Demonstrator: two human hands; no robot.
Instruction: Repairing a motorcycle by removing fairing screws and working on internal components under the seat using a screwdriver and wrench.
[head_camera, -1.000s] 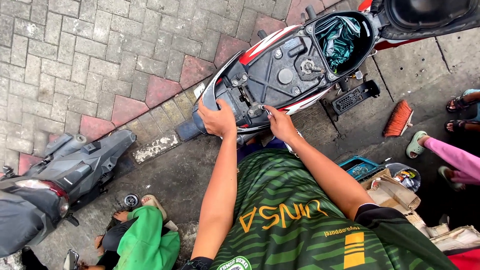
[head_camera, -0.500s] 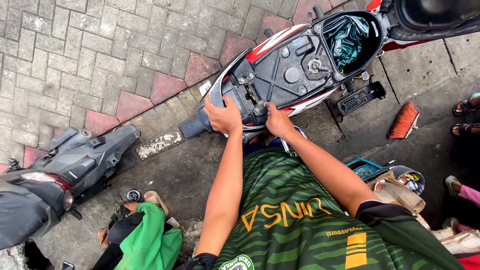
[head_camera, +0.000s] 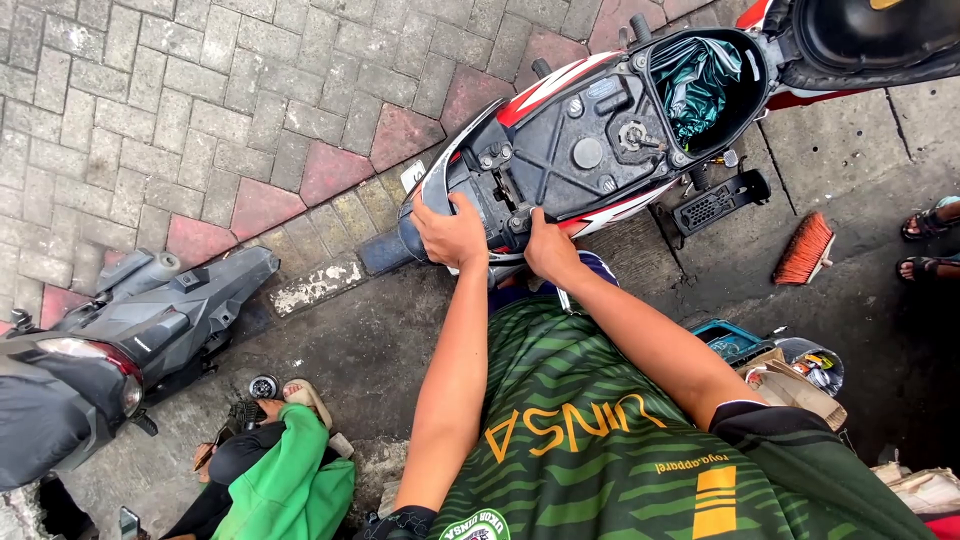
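A scooter (head_camera: 590, 150) with its seat lifted stands in front of me, its black inner frame and open storage tub bared. A crumpled green cloth (head_camera: 697, 85) lies in the tub. My left hand (head_camera: 452, 232) rests spread on the rear end of the scooter body, gripping the tail section. My right hand (head_camera: 548, 245) presses against the black part at the rear edge, fingers curled on it. Whether a small tool is in that hand stays hidden. Both forearms reach out over my green striped shirt.
A grey scooter tail (head_camera: 130, 330) lies at the left on the pavement. A person in green (head_camera: 285, 470) crouches at bottom left. An orange brush (head_camera: 805, 250) lies on the right, with sandalled feet (head_camera: 930, 245) beyond. A blue box and bags (head_camera: 780, 365) sit at my right.
My hands have stayed on the rear of the scooter while my view drifted slightly. The left hand has spread a little wider over the tail.
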